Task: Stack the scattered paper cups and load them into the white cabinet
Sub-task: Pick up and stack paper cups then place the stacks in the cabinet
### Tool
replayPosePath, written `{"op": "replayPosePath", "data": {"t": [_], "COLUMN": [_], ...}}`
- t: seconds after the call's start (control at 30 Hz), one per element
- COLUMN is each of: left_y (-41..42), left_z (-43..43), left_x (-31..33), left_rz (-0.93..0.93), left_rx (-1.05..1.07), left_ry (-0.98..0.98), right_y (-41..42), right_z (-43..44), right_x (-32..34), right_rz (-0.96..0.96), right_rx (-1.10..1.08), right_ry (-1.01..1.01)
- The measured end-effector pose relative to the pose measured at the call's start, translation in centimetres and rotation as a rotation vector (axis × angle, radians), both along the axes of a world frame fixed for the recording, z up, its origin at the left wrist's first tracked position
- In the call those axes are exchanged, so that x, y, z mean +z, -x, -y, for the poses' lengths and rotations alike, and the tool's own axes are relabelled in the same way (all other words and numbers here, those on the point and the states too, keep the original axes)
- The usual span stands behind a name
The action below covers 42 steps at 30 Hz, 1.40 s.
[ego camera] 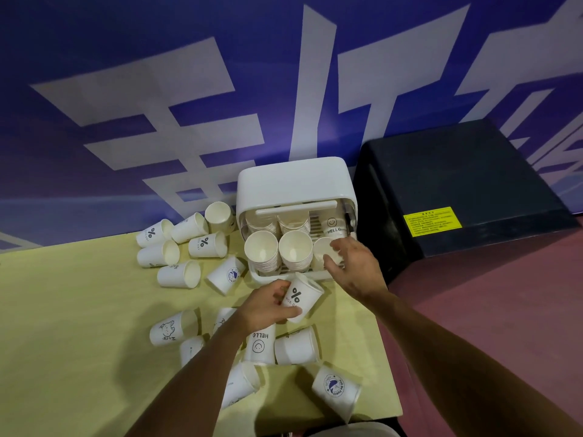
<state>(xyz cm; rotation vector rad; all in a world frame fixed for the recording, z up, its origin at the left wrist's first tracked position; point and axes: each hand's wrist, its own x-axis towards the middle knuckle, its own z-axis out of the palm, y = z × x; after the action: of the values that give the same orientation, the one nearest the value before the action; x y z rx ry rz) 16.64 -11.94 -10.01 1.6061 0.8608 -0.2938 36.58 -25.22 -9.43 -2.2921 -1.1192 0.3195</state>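
Note:
The white cabinet (pixel 293 184) stands open at the table's back edge, with stacks of paper cups (pixel 261 254) standing inside it. My right hand (pixel 353 266) reaches into its right front corner, fingers curled round a cup stack (pixel 322 251) there. My left hand (pixel 268 305) grips a white cup with a percent sign (pixel 301 299) just in front of the cabinet. Several loose paper cups (pixel 179 274) lie on their sides to the left and several more (pixel 296 345) under my arms.
The yellow table (pixel 79 326) ends at its right edge near a cup with a blue logo (pixel 336 391). A large black box (pixel 457 190) stands right of the cabinet on a reddish floor. A blue wall with white lettering runs behind.

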Motion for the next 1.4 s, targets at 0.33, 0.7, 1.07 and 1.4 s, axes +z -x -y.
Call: {"op": "replayPosePath", "data": {"t": [0.33,0.7,1.07,1.4], "left_y": [-1.8,-1.5,-0.7,-0.2], "left_z": [1.6,1.5,0.6,0.5], "left_x": [2.3,2.2,1.1,-0.4], "left_rz": [0.078,0.050,0.036,-0.016], "left_rx": [-0.023,-0.016,-0.007,0.004], "left_ry": [-0.072,-0.111,-0.112,-0.116], "right_y": [1.7,0.6,0.6,0.4], "right_z": [2.3,2.7,0.6,-0.8], "right_x": [2.5,4.4,2.1,-0.1], "right_rz": [-0.374,-0.145,0.004,-0.049], "right_rx": [0.048,-0.256,-0.178,-0.085], "right_ry": [0.123,-0.173,0.073,0.188]}}
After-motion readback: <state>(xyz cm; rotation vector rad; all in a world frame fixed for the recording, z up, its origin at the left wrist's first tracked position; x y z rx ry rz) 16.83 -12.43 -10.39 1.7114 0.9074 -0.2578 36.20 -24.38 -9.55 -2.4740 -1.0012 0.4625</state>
